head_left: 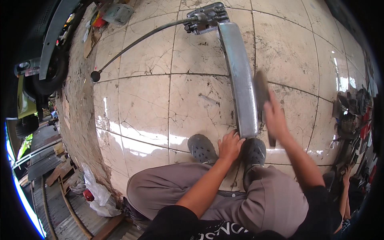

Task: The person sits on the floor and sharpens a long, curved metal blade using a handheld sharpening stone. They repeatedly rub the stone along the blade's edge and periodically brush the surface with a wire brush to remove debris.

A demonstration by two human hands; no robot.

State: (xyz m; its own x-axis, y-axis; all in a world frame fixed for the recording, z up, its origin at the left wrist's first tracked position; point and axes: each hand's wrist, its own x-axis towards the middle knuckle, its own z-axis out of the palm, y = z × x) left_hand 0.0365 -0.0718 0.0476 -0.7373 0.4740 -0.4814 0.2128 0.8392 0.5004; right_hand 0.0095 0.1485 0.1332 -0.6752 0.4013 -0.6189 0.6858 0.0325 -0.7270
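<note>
A long grey metal bar (241, 80) lies lengthwise before me, its far end at a cast metal assembly (204, 18), its near end by my right grey clog (255, 152). My left hand (229, 146) grips the bar's near end, fingers partly hidden. Just right of the bar, my right hand (275, 118) holds a blurred, dark brownish elongated tool (261, 86); whether it touches the bar I cannot tell. A thin black rod (144, 37) with a round end runs leftward from the assembly. A small pale strip (209, 99) lies on the tiles left of the bar.
Cracked floor tiles (144, 100) surround me. A vehicle's wheel (52, 76), plastic containers (116, 14), a white plastic bag (98, 192) and boards (60, 172) line the left. Clutter (354, 108) lines the right; another person's arm (346, 188) shows at lower right.
</note>
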